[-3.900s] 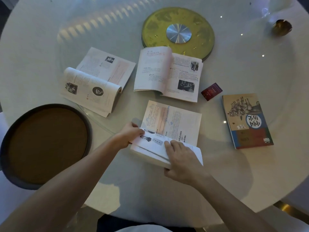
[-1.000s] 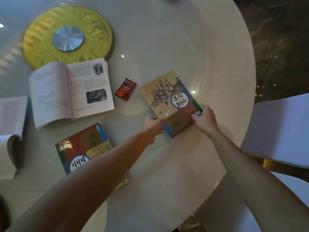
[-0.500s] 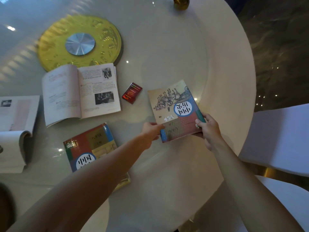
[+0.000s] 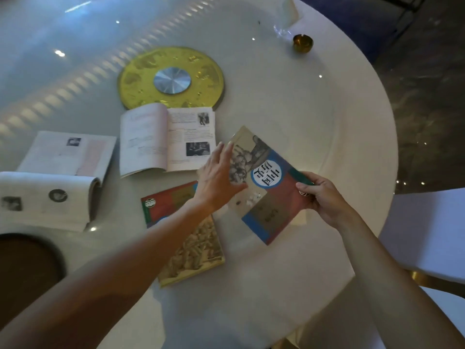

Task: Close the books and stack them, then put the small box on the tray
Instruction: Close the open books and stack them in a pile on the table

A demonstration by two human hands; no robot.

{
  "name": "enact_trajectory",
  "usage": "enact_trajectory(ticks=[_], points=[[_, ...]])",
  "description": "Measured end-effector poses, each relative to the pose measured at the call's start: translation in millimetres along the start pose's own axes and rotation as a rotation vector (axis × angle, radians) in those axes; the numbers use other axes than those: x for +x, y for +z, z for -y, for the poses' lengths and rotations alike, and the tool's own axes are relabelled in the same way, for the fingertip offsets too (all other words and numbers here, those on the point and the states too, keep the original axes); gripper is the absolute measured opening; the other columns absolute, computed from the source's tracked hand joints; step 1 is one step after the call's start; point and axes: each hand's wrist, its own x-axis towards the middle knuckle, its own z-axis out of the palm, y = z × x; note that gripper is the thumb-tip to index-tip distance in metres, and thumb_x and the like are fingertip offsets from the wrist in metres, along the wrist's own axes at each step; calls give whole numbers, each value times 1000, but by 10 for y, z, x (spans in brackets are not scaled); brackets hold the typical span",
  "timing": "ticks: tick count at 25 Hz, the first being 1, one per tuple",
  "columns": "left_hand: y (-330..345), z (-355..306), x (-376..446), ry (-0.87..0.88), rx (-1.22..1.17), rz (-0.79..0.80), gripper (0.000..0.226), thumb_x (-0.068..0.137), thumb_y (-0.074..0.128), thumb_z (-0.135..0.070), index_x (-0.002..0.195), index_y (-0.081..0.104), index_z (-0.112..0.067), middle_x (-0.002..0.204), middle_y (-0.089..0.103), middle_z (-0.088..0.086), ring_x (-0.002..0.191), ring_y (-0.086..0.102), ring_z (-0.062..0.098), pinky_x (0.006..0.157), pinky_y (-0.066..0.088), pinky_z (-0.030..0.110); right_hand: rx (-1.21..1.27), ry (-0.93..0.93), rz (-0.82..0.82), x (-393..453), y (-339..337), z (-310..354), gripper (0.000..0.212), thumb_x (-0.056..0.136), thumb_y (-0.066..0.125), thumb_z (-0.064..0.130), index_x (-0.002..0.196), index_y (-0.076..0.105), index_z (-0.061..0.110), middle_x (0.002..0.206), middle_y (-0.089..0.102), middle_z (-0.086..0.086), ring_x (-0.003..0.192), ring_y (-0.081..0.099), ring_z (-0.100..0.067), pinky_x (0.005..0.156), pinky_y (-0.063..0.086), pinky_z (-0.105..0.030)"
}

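A closed book with a colourful cover (image 4: pixel 266 185) is lifted off the white round table (image 4: pixel 289 96). My right hand (image 4: pixel 319 195) grips its right edge. My left hand (image 4: pixel 219 177) lies flat, fingers spread, against the book's left side. A second closed book (image 4: pixel 191 245) lies on the table under my left forearm. Two open books remain: one in the middle (image 4: pixel 166 139), one at the left (image 4: pixel 55 177). The dark round tray (image 4: pixel 27 268) sits at the lower left edge. The small red box is hidden behind the held book and my left hand.
A gold disc with a silver hub (image 4: pixel 171 79) sits at the table's centre. A small brass bowl (image 4: pixel 302 43) stands at the far right rim. A white chair (image 4: pixel 427 235) is at the right, beyond the table edge.
The colourful book has risen off the table and shifted left toward the other closed book. My left hand moved from its lower corner to flat against its left side. The red box went out of sight.
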Motion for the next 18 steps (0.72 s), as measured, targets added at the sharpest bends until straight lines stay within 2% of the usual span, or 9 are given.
enact_trajectory(ticks=[3, 5, 7, 8, 10, 12, 14, 16, 18], points=[[-373, 323, -134, 88, 81, 82, 103, 75, 81, -49, 158, 24, -25, 167, 21, 4, 155, 11, 25, 122, 19, 53, -138, 41, 193, 33, 469, 127, 30, 93, 65, 1, 115, 75, 17, 105, 68, -15, 92, 62, -33, 61, 58, -33], [-621, 521, -311, 105, 138, 127, 93, 77, 77, -53, 155, 32, -27, 164, 30, 1, 155, 12, 22, 122, 14, 56, -276, 70, 353, 44, 807, 220, 30, 93, 66, 4, 119, 75, 16, 105, 72, -14, 92, 65, -33, 66, 58, -36], [-838, 700, -505, 98, 233, 170, 76, 78, 73, -59, 145, 48, -33, 151, 49, -5, 149, 30, 18, 119, 13, 55, -411, 103, 464, 53, 1131, 331, 29, 95, 67, 8, 120, 75, 20, 107, 75, -14, 95, 69, -32, 72, 58, -41], [-932, 791, -603, 90, 266, 186, 65, 78, 71, -60, 136, 56, -35, 137, 60, -10, 139, 44, 15, 116, 19, 51, -465, 113, 507, 56, 1292, 378, 30, 95, 67, 9, 121, 74, 21, 111, 76, -14, 98, 70, -33, 77, 58, -44], [-1109, 972, -785, -4, 140, 263, 40, 82, 74, -46, 119, 68, -32, 108, 68, -14, 112, 65, 14, 94, 44, 36, -554, 101, 566, 68, 1598, 418, 30, 95, 69, 13, 123, 74, 20, 118, 75, -17, 104, 71, -34, 88, 57, -53], [-1225, 1155, -943, -136, -104, 366, 25, 89, 73, -27, 113, 71, -20, 101, 70, -8, 101, 71, 19, 74, 57, 30, -573, 68, 559, 73, 1871, 409, 27, 92, 74, 20, 119, 75, 18, 116, 74, -20, 104, 72, -34, 94, 54, -57], [-1266, 1348, -1118, -242, -289, 405, 24, 93, 68, -19, 117, 70, -13, 106, 73, -1, 98, 71, 21, 74, 59, 38, -562, 18, 500, 80, 2097, 369, 28, 87, 79, 28, 113, 77, 17, 111, 77, -18, 105, 74, -36, 92, 55, -54], [-1253, 1487, -1297, -338, -473, 370, 23, 96, 65, -15, 119, 68, -11, 108, 75, 6, 93, 72, 22, 73, 60, 45, -525, -41, 403, 102, 2228, 322, 30, 86, 80, 28, 111, 76, 11, 109, 79, -16, 108, 72, -38, 87, 56, -44], [-1222, 1605, -1444, -402, -668, 301, 19, 98, 63, -14, 116, 67, -13, 107, 76, 10, 93, 73, 23, 68, 61, 36, -483, -110, 282, 135, 2284, 278, 32, 87, 80, 26, 111, 73, 6, 109, 78, -16, 102, 74, -34, 89, 58, -44]])
